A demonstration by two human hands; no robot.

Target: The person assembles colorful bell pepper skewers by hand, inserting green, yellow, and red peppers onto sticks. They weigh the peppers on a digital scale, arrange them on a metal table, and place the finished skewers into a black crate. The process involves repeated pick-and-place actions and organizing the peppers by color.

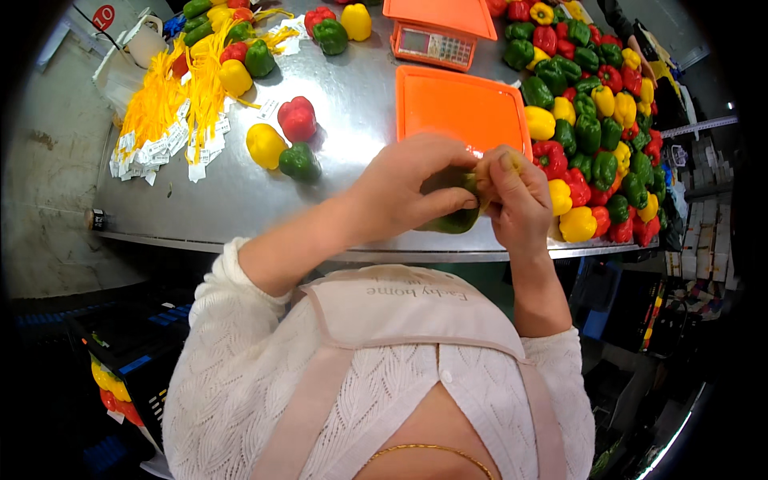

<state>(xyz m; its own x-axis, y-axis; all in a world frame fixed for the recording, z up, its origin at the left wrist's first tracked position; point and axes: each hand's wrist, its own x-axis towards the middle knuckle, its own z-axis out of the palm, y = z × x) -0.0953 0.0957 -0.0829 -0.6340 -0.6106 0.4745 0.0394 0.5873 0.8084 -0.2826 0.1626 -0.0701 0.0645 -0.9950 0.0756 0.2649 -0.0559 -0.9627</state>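
Observation:
Above the table's near edge, my left hand [416,188] is curled around a green bell pepper [452,218], with thumb and fingers on either side of it. My right hand [516,196] presses up against the pepper's right end, its fingers pinched together. Something pale and yellowish shows at those fingertips, too small and blurred to name. Just beyond my hands lies an orange tray [456,100]. To the left of them, a red pepper [297,118], a yellow pepper [265,146] and a green pepper [299,162] sit grouped on the metal table [216,212].
A large pile of mixed peppers [596,132] covers the table's right side. An orange scale [436,48] stands behind the tray. Yellow mesh strips with white tags [164,96] hang together at the left, with more peppers behind them. A black crate [132,352] is below left.

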